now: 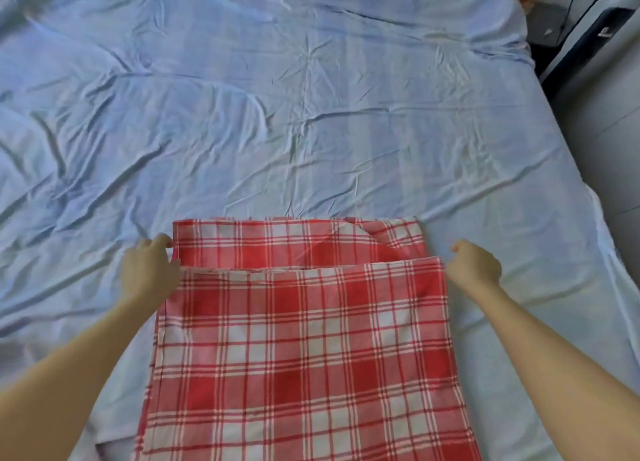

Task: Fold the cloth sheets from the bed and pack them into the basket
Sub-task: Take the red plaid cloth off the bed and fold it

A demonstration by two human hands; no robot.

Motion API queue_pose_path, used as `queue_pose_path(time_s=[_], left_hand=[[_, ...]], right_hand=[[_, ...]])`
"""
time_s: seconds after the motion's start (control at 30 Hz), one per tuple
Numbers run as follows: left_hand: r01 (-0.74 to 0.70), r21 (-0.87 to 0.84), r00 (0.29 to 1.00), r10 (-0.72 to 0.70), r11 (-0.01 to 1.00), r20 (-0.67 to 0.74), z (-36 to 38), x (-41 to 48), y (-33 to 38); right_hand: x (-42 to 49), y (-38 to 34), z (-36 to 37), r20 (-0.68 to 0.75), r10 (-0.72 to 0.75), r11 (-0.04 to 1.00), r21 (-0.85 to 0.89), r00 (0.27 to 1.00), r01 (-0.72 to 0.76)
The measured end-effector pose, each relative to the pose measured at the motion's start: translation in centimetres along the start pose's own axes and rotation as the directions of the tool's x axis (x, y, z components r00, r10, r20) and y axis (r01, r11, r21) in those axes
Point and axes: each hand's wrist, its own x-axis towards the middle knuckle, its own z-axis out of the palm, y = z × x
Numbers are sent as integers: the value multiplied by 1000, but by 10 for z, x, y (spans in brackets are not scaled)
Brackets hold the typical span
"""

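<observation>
- A red-and-white checked cloth sheet (304,350) is laid flat on the near part of the bed (277,114), which is covered by a creased pale blue sheet.
- The checked sheet is folded: an upper layer ends in a straight edge short of the sheet's far edge, so that a band of the lower layer is exposed beyond it.
- A turned-over corner is seen at the far right of that exposed band.
- The left hand (149,270) is placed at the checked sheet's left edge, its curled fingers meeting the fabric where the upper layer ends; whether the fabric is actually pinched cannot be told.
- The right hand (474,265) is held just beside the sheet's right edge, fingers curled, nothing visibly grasped.
- A dark unit (595,35) stands right of the bed.
</observation>
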Motion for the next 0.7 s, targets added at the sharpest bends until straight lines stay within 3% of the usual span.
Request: queue_pose_path(time_s=[0.07, 0.17, 0.3, 0.43, 0.53, 0.6, 0.7], left_hand=[[-147, 51, 989, 146, 988, 39, 32, 17, 18], [-370, 33, 926, 365, 929, 101, 75, 36, 52], [-427, 115, 899, 408, 897, 158, 122, 56, 73], [-412, 203, 911, 393, 888, 128, 148, 65, 66], [-409, 189, 912, 400, 893, 87, 155, 65, 64], [-407, 177, 914, 398, 896, 81, 157, 67, 64], [-402, 181, 915, 394, 897, 80, 157, 66, 65]], right_hand=[[25, -17, 18, -65, -161, 986, -50, 985, 157], [66, -38, 45, -132, -405, 914, -75, 905, 399], [107, -57, 64, -70, -593, 804, -105, 802, 585], [134, -57, 69, 33, -654, 741, -175, 756, 649], [149, -46, 64, -39, -678, 725, -201, 734, 659], [160, -39, 60, -98, -611, 781, -235, 786, 578], [162, -43, 79, -28, -513, 828, -277, 858, 487]])
